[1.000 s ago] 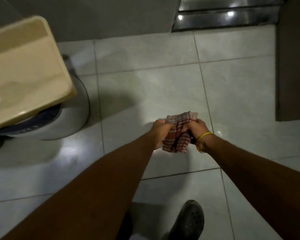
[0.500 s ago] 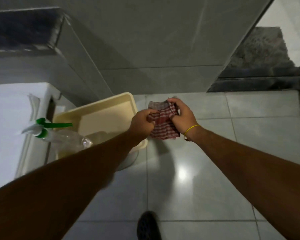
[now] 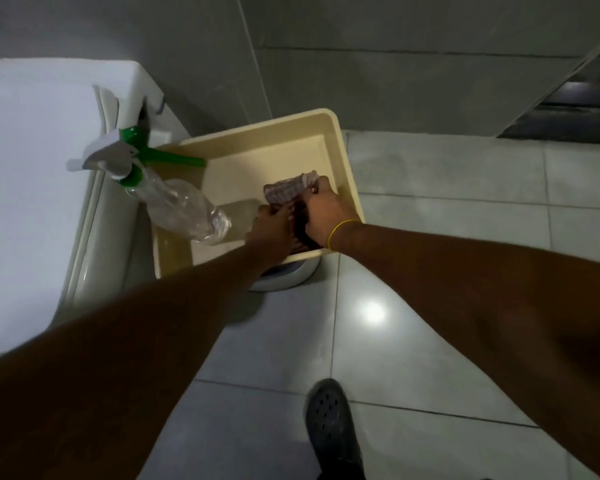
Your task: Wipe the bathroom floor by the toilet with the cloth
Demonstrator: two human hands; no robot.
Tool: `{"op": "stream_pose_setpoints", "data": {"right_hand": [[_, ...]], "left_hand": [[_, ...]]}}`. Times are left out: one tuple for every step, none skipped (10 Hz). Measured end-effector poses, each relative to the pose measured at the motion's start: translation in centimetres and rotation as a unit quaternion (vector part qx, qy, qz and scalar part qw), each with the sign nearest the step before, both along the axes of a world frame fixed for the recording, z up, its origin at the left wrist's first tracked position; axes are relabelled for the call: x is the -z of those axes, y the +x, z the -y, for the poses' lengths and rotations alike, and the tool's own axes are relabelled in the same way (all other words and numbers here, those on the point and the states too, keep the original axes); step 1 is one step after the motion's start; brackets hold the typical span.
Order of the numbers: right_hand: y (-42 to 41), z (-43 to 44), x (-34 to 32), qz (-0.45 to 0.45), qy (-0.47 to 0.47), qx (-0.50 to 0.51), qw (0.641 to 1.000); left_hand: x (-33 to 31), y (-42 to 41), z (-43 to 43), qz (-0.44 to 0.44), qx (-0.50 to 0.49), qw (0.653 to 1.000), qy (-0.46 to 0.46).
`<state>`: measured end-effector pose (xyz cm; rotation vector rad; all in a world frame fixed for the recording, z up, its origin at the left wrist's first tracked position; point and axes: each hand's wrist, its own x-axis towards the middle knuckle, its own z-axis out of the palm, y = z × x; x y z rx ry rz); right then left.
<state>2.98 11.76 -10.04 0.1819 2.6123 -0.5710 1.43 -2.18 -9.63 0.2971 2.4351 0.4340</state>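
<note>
Looking down from the head camera, saw both hands gripping the cloth [image 3: 293, 192] over the right part of a cream tub [image 3: 257, 147]. Left hand [image 3: 269, 233] closed on the cloth's near left edge, fingers curled together around the fabric. Right hand [image 3: 326, 216] clamped on the cloth's right side, fingers folded over the far edge, a yellow band [image 3: 340, 230] round the wrist. Cloth checked in red and white, bunched between the two hands, its lower part in shadow; could not tell whether touching the tub's bottom or held just above. Tub sat on a white round object [image 3: 288, 278], only partly visible beneath its near corner. Clear spray bottle [image 3: 184, 209] with a green and white trigger head [image 3: 125, 157] lay tilted in the tub's left side, head resting over the rim toward the white toilet [image 3: 32, 168]. Toilet filled the left of the view, just beside the tub. Pale tiled floor [image 3: 447, 254] stretched to the right and below, shiny with a bright reflection. Dark perforated shoe [image 3: 333, 427] stood on the tiles near the bottom edge. Grey tiled wall [image 3: 395, 64] behind the tub
</note>
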Motion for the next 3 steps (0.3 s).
{"op": "stream_pose_setpoints", "data": {"right_hand": [[0.2,0.3,-0.4,0.000,0.043,-0.009,0.999],[0.9,-0.9,-3.3,0.022,0.059,-0.007,0.998],[1.8,-2.2,-6.1,0.020,0.055,0.007,0.998]], "left_hand": [[0.0,0.1,-0.2,0.005,0.000,0.996,-0.085],[-2.5,-0.1,-1.5,-0.003,-0.018,0.990,-0.139],[-5.4,0.1,-2.9,-0.052,0.008,0.990,-0.129]]}}
